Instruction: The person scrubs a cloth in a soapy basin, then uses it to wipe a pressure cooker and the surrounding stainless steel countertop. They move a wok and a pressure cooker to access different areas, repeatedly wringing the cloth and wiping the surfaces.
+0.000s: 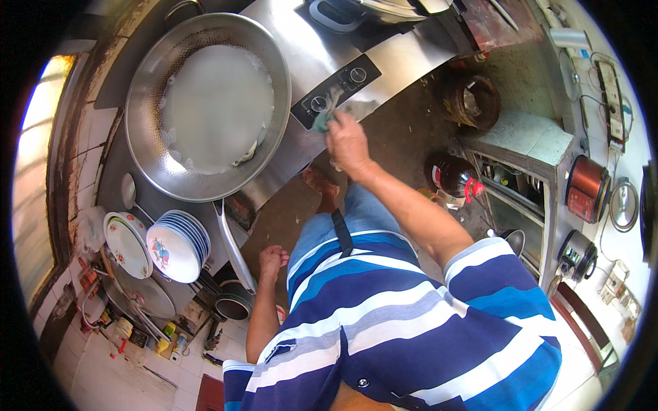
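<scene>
My right hand (349, 141) grips a crumpled greenish cloth (323, 121) at the front edge of the stainless steel gas stove (411, 51). The cloth lies against the black control panel (336, 91), beside the nearer of two round knobs (318, 104). Wet smears show on the panel and on the steel nearby. Low at my side hangs my left hand (273, 261), its fingers curled and nothing visible in them. Left of the panel sits a large steel wok (139, 103) with cloudy liquid (218, 108) in it, its long handle (234, 246) pointing towards me.
Stacked plates (172, 254) and floral bowls (126, 244) stand left of the wok handle, near a ladle (128, 190). A lidded pot (396, 10) occupies the stove's far side. On the floor at right are a red-capped bottle (452, 177), a rusty bin (470, 103) and a tiled cabinet (519, 136).
</scene>
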A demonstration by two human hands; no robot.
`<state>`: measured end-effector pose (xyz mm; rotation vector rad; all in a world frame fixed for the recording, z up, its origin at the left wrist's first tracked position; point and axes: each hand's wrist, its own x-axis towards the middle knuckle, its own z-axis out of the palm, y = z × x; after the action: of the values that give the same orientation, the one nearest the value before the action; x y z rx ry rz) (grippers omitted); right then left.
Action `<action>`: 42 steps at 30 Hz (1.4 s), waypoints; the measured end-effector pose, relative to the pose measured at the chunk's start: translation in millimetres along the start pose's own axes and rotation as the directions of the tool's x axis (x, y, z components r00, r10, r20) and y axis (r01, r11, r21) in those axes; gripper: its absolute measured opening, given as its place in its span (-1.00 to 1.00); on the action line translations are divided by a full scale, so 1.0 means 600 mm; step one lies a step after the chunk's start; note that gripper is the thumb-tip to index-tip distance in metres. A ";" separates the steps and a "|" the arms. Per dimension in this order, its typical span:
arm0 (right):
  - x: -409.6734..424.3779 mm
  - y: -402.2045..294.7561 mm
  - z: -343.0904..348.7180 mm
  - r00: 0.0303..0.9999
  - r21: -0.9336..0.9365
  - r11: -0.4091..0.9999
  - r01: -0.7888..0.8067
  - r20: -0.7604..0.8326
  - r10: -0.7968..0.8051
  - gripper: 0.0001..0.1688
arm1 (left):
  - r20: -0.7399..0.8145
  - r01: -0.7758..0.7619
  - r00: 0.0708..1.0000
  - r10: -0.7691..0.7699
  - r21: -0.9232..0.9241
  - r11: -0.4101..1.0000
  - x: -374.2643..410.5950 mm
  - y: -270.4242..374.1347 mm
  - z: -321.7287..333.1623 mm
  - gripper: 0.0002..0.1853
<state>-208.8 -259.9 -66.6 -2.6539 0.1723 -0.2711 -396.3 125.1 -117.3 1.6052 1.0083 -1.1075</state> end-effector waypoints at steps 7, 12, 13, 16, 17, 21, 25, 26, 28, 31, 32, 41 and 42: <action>0.029 -0.109 0.047 0.981 0.327 0.942 0.072 0.150 -0.127 -0.76 | 0.006 -0.029 1.000 0.029 0.018 0.999 0.004 0.035 0.002 -0.82; 0.126 -0.063 0.062 0.903 0.219 0.940 0.262 0.287 -0.319 -0.78 | -0.017 -0.054 0.998 0.055 0.004 0.999 -0.012 0.072 0.004 -0.82; 0.144 -0.058 0.057 0.898 0.186 0.948 0.257 0.316 -0.306 -0.77 | -0.016 -0.048 0.999 0.048 0.001 0.999 -0.015 0.074 0.006 -0.82; 0.199 -0.030 0.027 0.901 0.126 0.937 0.327 0.256 -0.349 -0.73 | -0.017 -0.027 1.000 0.026 -0.009 1.000 -0.023 0.069 0.009 -0.82; 0.217 -0.016 0.026 0.908 0.063 0.963 0.261 0.322 -0.267 -0.83 | -0.017 -0.018 1.000 0.017 -0.011 1.000 -0.020 0.064 0.010 -0.82; 0.255 0.017 -0.021 0.958 0.130 0.991 0.043 0.276 -0.077 -0.79 | -0.017 0.033 0.999 -0.034 -0.013 0.999 -0.020 0.037 0.015 -0.82; 0.248 0.099 -0.025 0.973 0.053 0.996 -0.068 0.226 0.054 -0.65 | -0.019 0.029 0.999 -0.029 -0.006 1.000 -0.018 0.032 0.015 -0.82; 0.243 0.114 -0.032 0.967 0.022 0.996 -0.081 0.243 0.073 -0.63 | -0.011 0.023 1.000 -0.023 -0.007 1.000 -0.016 0.032 0.015 -0.82; 0.234 0.144 -0.047 0.955 -0.043 0.993 -0.110 0.271 0.118 -0.57 | -0.001 0.009 1.000 -0.009 -0.008 1.000 -0.009 0.036 0.012 -0.82; 0.209 0.173 -0.069 0.986 0.076 0.985 -0.155 -0.041 0.159 -0.56 | -0.005 -0.007 1.000 0.007 -0.014 1.000 0.003 0.038 0.008 -0.82; 0.201 0.188 -0.078 0.972 0.092 0.971 -0.221 -0.054 0.227 -0.57 | -0.008 -0.013 1.000 0.013 -0.015 1.000 0.004 0.039 0.007 -0.82; -0.064 0.396 -0.128 0.804 -0.379 0.825 -0.420 0.265 0.532 -0.69 | 0.014 -0.022 1.000 0.021 0.035 0.999 -0.008 0.054 0.008 -0.79; -0.095 0.410 -0.135 0.733 -0.379 0.773 -0.508 0.281 0.619 -0.69 | 0.016 -0.019 1.000 0.018 0.041 0.999 -0.005 0.049 0.010 -0.78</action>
<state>-300.7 -503.4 -118.3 -2.6912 0.9374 0.5293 -370.5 111.7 -108.9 1.6332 0.9640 -1.1334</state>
